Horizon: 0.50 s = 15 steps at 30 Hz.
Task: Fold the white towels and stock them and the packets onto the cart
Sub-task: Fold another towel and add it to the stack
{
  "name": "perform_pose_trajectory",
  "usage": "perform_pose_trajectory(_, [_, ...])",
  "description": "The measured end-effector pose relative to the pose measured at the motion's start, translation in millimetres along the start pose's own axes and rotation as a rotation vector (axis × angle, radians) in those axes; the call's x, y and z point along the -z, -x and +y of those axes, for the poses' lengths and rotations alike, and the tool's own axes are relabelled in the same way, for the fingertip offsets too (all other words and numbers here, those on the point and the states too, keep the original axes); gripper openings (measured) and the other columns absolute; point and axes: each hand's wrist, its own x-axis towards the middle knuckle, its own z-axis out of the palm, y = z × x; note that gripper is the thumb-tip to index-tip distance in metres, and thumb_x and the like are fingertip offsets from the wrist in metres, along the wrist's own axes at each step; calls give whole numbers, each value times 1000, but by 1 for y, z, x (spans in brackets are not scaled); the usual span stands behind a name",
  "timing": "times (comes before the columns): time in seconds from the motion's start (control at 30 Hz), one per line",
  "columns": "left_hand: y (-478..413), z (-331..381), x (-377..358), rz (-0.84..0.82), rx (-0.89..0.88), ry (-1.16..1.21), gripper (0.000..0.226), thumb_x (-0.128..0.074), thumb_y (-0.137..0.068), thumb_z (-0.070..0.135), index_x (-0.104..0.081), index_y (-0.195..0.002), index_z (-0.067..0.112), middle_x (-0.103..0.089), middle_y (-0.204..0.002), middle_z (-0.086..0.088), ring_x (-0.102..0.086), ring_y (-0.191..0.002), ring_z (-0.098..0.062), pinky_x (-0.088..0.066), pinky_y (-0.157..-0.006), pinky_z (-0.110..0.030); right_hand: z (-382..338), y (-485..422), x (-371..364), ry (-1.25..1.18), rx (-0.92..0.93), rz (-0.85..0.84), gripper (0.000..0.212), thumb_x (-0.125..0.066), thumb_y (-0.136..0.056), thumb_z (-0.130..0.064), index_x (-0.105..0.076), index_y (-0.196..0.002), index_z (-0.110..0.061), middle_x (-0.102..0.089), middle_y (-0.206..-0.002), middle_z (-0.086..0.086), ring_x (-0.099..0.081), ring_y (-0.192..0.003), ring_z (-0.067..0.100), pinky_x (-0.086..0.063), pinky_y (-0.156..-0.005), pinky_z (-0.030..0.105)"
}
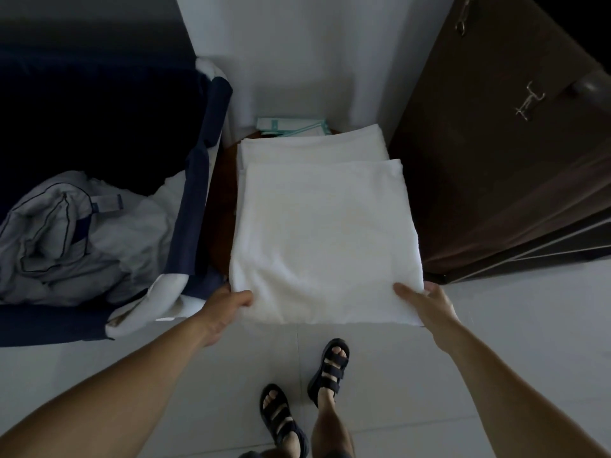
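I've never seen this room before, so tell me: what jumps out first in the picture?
The big folded white towel in the middle, bright against the dim room, held at its near corners by the left hand and right hand. Behind it lies a second towel, with teal-striped packets at the far end. Crumpled bedding sits on the left.

Bedroom, hotel-like. A bed (198,193) with navy cover and white sheet is seen at left, with crumpled piped bedding (66,233) heaped on it; a dark wooden wardrobe (496,166) with metal handles (529,102) is set at right. Folded white towels (317,233) and teal-striped packets (291,127) are stacked between them, above a pale tiled floor (496,325).
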Motion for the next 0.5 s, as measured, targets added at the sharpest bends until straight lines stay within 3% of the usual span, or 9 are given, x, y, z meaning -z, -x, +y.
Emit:
perform_pose_trajectory(0.07, [3, 8, -2, -36, 17, 70, 50, -77, -77, 29, -62, -123, 14, -73, -105, -8, -69, -94, -26, -53, -63, -29, -9, 0, 6, -20, -65, -51, 40, -75, -75, -61, -64, -93, -26, -65, -98, 0, -62, -93, 24, -56, -88, 49])
perform_pose_trajectory(0.13, [7, 21, -2, -26, 58, 79, 40, -71, -84, 48, -63, -113, 21, -72, -103, -4, -68, -94, -22, -51, -63, -29, -19, -1, 11, -20, -109, -38, 37, -72, -79, -62, -62, -84, -26, -64, -95, -2, -61, -91, 24, -53, -92, 47])
perform_pose_trajectory(0.23, [2, 35, 2, 57, 104, -25, 55, -76, -75, 58, -67, -107, 14, -73, -101, -6, -69, -94, -27, -55, -71, -34, -31, 1, 12, -1, -98, -13, 39, -79, -76, -52, -66, -88, -18, -66, -95, 3, -63, -89, 26, -54, -90, 46])
perform_pose_trajectory(0.33, [-1, 43, 8, 64, 124, -66, 57, -82, -76, 41, -66, -115, 3, -74, -100, -14, -71, -90, -34, -59, -81, -45, -41, 8, 10, -99, -108, -48, 28, -82, -78, -26, -68, -92, -6, -70, -97, 14, -66, -84, 31, -58, -80, 48])
perform_pose_trajectory(0.4, [4, 47, 12, 34, 153, -82, 50, -80, -81, 28, -63, -120, 2, -72, -104, -17, -71, -93, -36, -58, -84, -52, -46, 13, 12, -131, -102, -87, 24, -79, -81, -13, -67, -97, 0, -70, -100, 20, -67, -81, 33, -57, -70, 42])
perform_pose_trajectory(0.5, [21, 65, 15, 5, 180, -32, 44, -76, -84, 15, -60, -123, 3, -68, -112, -19, -66, -100, -37, -57, -85, -50, -59, 20, 20, -144, -82, -159, 26, -72, -85, -4, -66, -110, 3, -72, -99, 21, -68, -83, 35, -55, -68, 38])
